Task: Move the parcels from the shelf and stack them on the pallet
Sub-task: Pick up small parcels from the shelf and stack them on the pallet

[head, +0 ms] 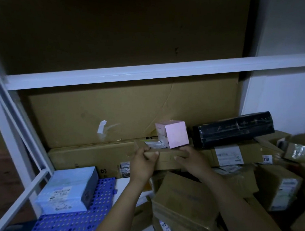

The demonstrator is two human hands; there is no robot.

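Both my hands grip a flat brown cardboard parcel at mid-frame. My left hand curls over its near left edge and my right hand clasps its near right edge. A small pink box rides on top of this parcel, beside a white label. A blue perforated pallet lies at the lower left with a light blue parcel on it. A black wrapped parcel lies to the right on other cartons.
A white metal shelf frame crosses above, with a post at the left. A long carton and a big cardboard sheet stand behind. Several brown parcels are heaped at the lower right.
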